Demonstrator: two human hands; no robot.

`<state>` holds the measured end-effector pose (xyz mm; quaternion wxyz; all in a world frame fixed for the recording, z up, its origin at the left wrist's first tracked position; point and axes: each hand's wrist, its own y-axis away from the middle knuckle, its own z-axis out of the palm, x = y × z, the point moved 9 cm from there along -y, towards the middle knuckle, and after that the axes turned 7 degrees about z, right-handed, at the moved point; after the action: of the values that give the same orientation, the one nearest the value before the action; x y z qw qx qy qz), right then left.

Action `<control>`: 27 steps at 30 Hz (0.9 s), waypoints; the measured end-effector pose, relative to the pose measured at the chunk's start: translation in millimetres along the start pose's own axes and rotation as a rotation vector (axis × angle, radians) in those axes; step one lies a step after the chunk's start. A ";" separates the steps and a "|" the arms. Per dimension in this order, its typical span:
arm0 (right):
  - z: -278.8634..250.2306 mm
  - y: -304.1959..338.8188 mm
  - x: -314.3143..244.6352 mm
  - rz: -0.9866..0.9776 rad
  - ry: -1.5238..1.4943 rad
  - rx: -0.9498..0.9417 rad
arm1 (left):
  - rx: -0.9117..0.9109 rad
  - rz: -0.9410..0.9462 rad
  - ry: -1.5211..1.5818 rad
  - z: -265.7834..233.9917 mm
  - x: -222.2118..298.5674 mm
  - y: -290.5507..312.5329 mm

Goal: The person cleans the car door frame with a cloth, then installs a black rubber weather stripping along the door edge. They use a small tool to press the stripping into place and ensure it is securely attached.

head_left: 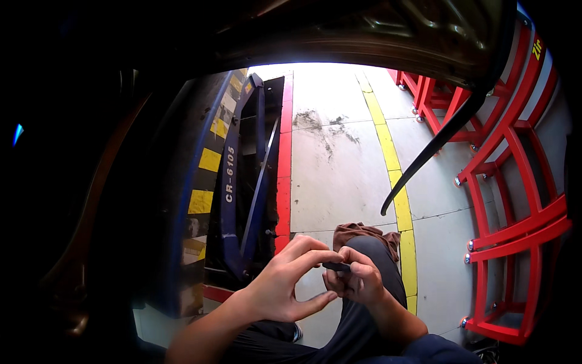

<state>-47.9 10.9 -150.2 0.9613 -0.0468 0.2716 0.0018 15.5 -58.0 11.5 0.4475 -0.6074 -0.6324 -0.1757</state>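
A small, flat, dark piece [335,266] sits between the thumb and fingers of my right hand [359,280], above my thigh. Its exact kind is too small to tell. My left hand [296,276] comes in from the left with its fingers curved and its thumb stretched well apart from them. The left fingertips reach the dark piece and the right fingers; whether they press on it cannot be made out. Past my bent knee [371,249] lies a brown cloth [357,232].
A blue scissor lift [229,212] with yellow-black edge striping stands at left. Red wheeled frames [509,236] line the right side. A dark panel [376,42] hangs overhead, and a black curved strip [430,148] slants down from it. Red and yellow lines [395,182] mark the pale floor.
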 end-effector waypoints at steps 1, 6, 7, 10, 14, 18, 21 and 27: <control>-1.0 0.3 2.9 0.013 0.014 -0.004 | 0.000 -0.017 0.011 1.5 -2.0 0.6; -6.8 3.0 21.1 0.069 0.030 0.012 | 0.054 0.046 -0.139 5.9 -9.7 6.0; -5.7 2.1 19.2 0.078 0.109 0.035 | 0.062 0.052 -0.162 4.1 -8.9 5.9; -6.5 1.3 11.1 0.067 0.252 0.109 | 0.083 0.041 -0.207 -1.6 -11.0 5.7; -2.6 -4.0 -10.8 0.012 0.365 0.171 | 0.109 -0.019 -0.165 -10.2 -23.3 5.3; -7.9 -8.7 -22.4 -0.033 0.457 0.242 | 0.198 -0.017 -0.230 -18.7 -20.1 7.1; -12.0 -6.6 -31.5 -0.094 0.553 0.327 | 0.245 -0.004 -0.269 -25.4 -13.3 8.1; -13.6 0.4 -53.5 -0.232 0.820 0.498 | 0.344 -0.071 -0.244 -38.3 -15.0 12.0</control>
<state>-100.6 11.2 -133.9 0.7511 0.1575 0.6126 -0.1889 38.1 -94.1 16.5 0.4582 -0.5162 -0.7236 -0.0057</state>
